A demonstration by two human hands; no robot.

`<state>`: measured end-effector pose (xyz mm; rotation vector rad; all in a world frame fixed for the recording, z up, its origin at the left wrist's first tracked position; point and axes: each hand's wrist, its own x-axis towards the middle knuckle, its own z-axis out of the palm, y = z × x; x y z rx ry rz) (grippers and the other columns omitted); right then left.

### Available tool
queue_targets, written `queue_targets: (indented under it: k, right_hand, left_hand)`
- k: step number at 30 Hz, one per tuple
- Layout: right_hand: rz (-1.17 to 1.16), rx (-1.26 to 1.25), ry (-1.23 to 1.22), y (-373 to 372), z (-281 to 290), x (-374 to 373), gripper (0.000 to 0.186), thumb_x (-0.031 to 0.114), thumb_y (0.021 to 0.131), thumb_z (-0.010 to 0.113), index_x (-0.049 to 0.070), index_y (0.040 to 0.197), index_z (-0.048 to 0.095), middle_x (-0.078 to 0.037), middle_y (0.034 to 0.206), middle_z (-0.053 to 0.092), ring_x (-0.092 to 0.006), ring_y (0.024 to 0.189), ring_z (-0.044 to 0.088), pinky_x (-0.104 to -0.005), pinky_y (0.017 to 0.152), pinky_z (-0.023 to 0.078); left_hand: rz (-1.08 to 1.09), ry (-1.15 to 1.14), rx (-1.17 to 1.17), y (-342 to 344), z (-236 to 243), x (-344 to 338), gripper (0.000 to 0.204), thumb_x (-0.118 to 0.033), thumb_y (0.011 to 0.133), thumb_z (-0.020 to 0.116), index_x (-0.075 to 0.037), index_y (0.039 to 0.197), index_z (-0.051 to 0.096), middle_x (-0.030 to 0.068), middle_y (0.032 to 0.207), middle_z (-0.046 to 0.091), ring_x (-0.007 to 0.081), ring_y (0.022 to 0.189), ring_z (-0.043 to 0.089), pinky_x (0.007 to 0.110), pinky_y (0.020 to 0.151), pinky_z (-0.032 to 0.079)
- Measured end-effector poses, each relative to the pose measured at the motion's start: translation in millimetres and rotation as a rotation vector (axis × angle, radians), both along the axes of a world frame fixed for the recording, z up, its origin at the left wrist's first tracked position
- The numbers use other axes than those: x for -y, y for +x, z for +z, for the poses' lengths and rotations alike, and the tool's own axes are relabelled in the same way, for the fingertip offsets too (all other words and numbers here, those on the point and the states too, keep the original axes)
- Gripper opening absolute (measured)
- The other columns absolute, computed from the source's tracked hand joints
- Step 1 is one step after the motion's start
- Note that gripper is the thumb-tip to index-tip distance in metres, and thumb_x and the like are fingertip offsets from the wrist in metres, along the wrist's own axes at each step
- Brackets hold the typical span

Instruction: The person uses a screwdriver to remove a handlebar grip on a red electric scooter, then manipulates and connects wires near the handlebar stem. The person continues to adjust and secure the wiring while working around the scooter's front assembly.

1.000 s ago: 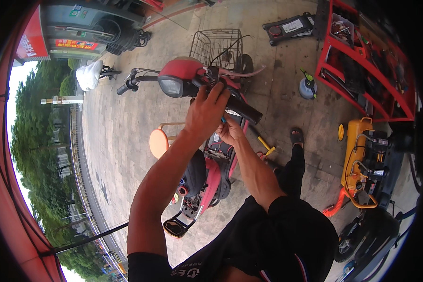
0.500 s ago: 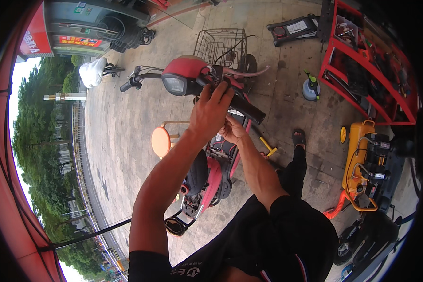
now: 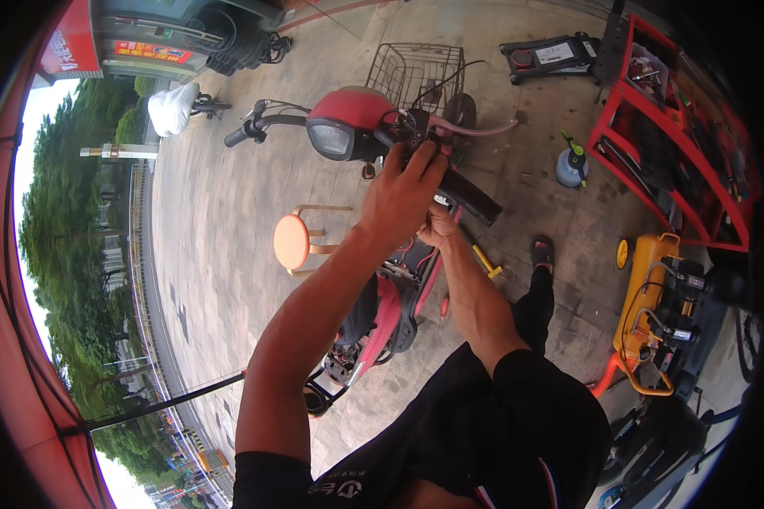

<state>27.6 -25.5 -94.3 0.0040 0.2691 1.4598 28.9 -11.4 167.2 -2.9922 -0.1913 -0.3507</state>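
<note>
A red electric scooter (image 3: 384, 310) stands in front of me, with parts of its body uncovered and wires showing. My left hand (image 3: 401, 188) is curled over the handlebar's switch housing (image 3: 414, 127), beside the black grip (image 3: 471, 197). Just below the bar, my right hand (image 3: 437, 226) has its fingers drawn together; their tips are partly hidden, and what they pinch does not show. From the housing a brake lever (image 3: 480, 130) sticks out to the right. To the left of my hands are the dash display (image 3: 331, 138) and the other grip (image 3: 239, 136).
A wire basket (image 3: 416, 75) is on the scooter's front. An orange-topped stool (image 3: 292, 242) stands left. At right are a red tool cart (image 3: 607, 110), a spray bottle (image 3: 571, 165), a floor jack (image 3: 552, 58) and a yellow air compressor (image 3: 649, 297). A yellow-handled hammer (image 3: 486, 261) lies near my foot.
The scooter and both hands appear farther right in the picture as the view shifts. My left hand stays over the switch housing, and my right hand stays below the bar.
</note>
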Motion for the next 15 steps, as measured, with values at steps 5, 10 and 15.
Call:
queue_targets:
  k: [5,10,15]
  right_hand:
    - [-0.022,0.004,0.065,-2,3,2,0.014,0.025,0.087,0.067,0.012,0.087,0.062,0.003,0.065,0.06,-0.0048,0.047,0.053,-0.0149,0.04,0.042]
    - [-0.183,0.449,-0.07,1,34,18,0.011,0.016,0.09,0.061,0.009,0.097,0.056,0.001,0.077,0.06,-0.0044,0.057,0.053,-0.0169,0.046,0.038]
    - [-0.328,0.887,-0.212,5,62,29,0.013,0.008,0.09,0.055,0.002,0.102,0.053,-0.002,0.078,0.06,-0.006,0.064,0.055,-0.0195,0.053,0.041]
  left_hand:
    - [-0.026,0.012,0.005,0,1,0,0.041,-0.005,0.069,0.06,-0.007,0.11,0.06,0.0091,0.12,0.051,0.039,0.102,0.053,0.037,0.072,0.056]
    - [-0.017,-0.005,0.011,-2,1,1,0.041,-0.005,0.069,0.06,-0.007,0.11,0.06,0.0094,0.12,0.051,0.0387,0.102,0.052,0.037,0.076,0.055]
    - [-0.026,0.002,0.028,-2,-3,0,0.04,-0.005,0.07,0.06,-0.006,0.11,0.06,0.0103,0.119,0.051,0.0384,0.103,0.052,0.037,0.08,0.054]
